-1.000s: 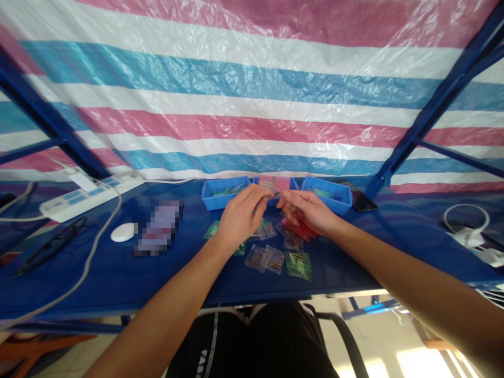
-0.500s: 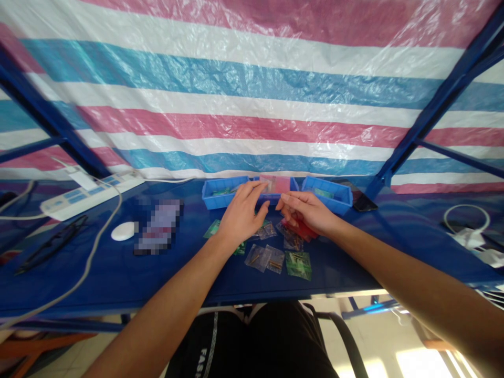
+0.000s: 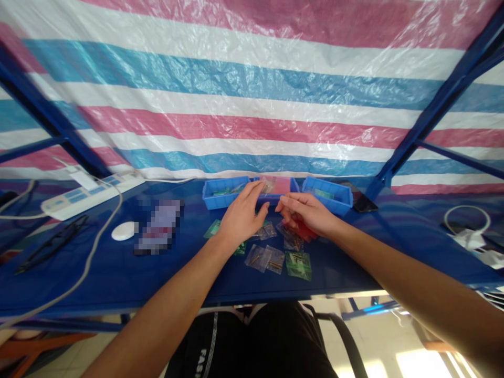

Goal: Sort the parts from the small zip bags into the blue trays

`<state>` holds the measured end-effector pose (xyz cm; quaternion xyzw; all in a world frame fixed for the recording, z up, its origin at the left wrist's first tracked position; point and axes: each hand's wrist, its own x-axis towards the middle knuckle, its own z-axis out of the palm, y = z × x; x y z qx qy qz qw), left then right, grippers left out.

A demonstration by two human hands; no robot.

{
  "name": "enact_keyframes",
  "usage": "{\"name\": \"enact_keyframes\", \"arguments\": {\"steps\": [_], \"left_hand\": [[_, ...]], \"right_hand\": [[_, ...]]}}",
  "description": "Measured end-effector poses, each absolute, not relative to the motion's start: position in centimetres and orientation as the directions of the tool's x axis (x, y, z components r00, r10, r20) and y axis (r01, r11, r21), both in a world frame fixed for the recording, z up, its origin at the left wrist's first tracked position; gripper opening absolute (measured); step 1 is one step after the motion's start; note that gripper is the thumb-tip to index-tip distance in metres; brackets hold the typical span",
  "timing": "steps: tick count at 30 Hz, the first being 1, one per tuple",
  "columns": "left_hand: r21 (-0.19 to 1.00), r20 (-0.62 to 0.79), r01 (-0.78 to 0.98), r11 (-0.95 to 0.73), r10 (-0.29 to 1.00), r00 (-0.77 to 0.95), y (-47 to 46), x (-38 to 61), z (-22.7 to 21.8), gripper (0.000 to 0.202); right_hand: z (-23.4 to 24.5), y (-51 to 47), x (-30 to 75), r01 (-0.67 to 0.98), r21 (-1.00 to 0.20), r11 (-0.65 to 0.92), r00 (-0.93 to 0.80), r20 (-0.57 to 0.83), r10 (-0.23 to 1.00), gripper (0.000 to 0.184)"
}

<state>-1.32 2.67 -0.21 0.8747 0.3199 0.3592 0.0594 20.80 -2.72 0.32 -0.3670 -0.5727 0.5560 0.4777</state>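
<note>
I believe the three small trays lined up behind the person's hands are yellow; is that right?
Not quite: the three small trays lined up behind the left hand and right hand are blue, not yellow, as the head view shows.

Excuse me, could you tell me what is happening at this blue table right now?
A person sits at a blue table. The left hand reaches, fingers spread open, to the middle blue bin, which holds a reddish bag. The right hand is curled over red bags; whether it grips one is unclear. Clear bags and a green bag, each with small brass-coloured parts, lie nearer the person.
</note>
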Motion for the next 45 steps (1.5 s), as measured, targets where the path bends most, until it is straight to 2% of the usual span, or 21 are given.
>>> {"name": "enact_keyframes", "arguments": {"steps": [7, 13, 27, 29, 31, 33, 35, 38, 40, 45], "left_hand": [[0.284, 0.666, 0.503, -0.817, 0.545, 0.509, 3.0, -1.4, -0.1, 0.063], [0.209, 0.596, 0.519, -0.829, 0.528, 0.604, 3.4, -1.5, -0.9, 0.057], [0.211, 0.570, 0.520, -0.828, 0.536, 0.622, 3.5, -1.5, -1.5, 0.054], [0.205, 0.575, 0.522, -0.828, 0.534, 0.620, 3.5, -1.6, -1.6, 0.054], [0.207, 0.588, 0.525, -0.826, 0.534, 0.608, 3.5, -1.6, -1.6, 0.053], [0.224, 0.598, 0.524, -0.822, 0.540, 0.592, 3.4, -1.6, -1.6, 0.056], [0.244, 0.595, 0.520, -0.818, 0.550, 0.586, 3.5, -1.6, -1.6, 0.060], [0.252, 0.590, 0.513, -0.820, 0.551, 0.591, 3.6, -1.5, -1.6, 0.065], [0.246, 0.586, 0.516, -0.820, 0.550, 0.595, 3.7, -1.6, -1.8, 0.067], [0.256, 0.568, 0.555, -0.792, 0.588, 0.576, 3.7, -1.7, -2.0, 0.071]], "right_hand": [[0.3, -2.7, 20.8, -0.103, -0.989, 0.105, -0.270, 0.129, 0.954, 0.043], [0.3, -2.7, 20.8, -0.106, -0.988, 0.109, -0.272, 0.134, 0.953, 0.043], [0.2, -2.7, 20.7, -0.091, -0.989, 0.120, -0.274, 0.141, 0.951, 0.044], [0.2, -2.8, 20.8, -0.060, -0.988, 0.139, -0.274, 0.150, 0.950, 0.044], [0.2, -3.0, 21.0, 0.056, -0.976, 0.211, -0.266, 0.189, 0.945, 0.044], [0.3, -3.3, 21.3, 0.266, -0.892, 0.364, -0.277, 0.291, 0.916, 0.041], [0.7, -3.4, 21.6, 0.463, -0.698, 0.546, -0.349, 0.423, 0.836, 0.033], [1.2, -3.3, 21.9, 0.546, -0.432, 0.718, -0.495, 0.526, 0.692, 0.030], [1.1, -3.0, 21.8, 0.519, -0.371, 0.770, -0.562, 0.530, 0.635, 0.040], [0.3, -2.6, 21.5, 0.478, -0.389, 0.788, -0.627, 0.477, 0.616, 0.057]]}}
